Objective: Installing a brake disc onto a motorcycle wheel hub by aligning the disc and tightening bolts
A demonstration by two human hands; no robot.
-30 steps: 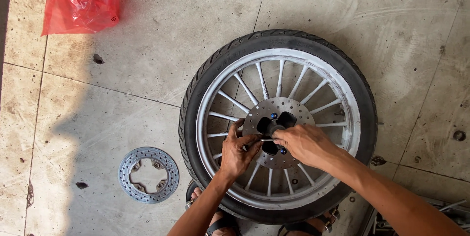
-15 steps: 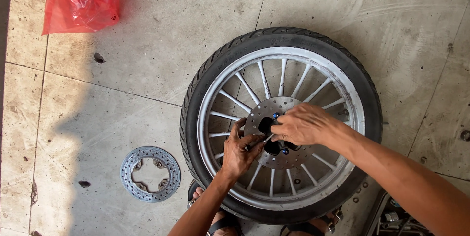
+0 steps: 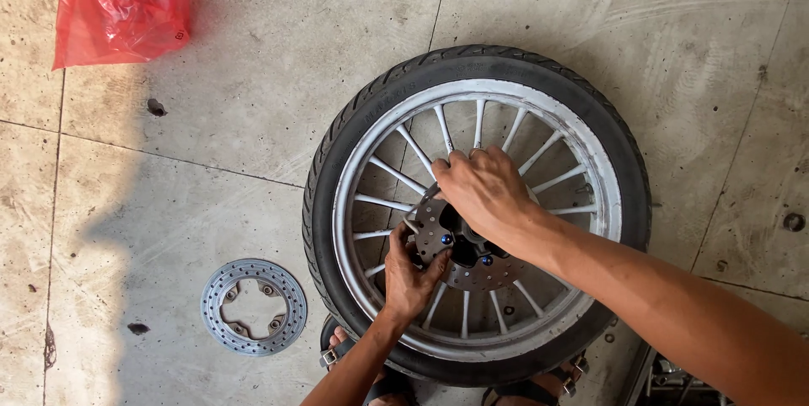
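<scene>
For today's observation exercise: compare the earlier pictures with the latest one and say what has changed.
The right hand moved from the hub's right side up and over the brake disc, now covering the centre. The left hand stayed at the disc's left edge. The wheel, loose disc and red bag kept their places.

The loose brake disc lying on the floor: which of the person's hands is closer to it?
Left. The left hand grips the wheel's hub on the side facing the loose brake disc; the right hand rests on the hub farther away.
</scene>
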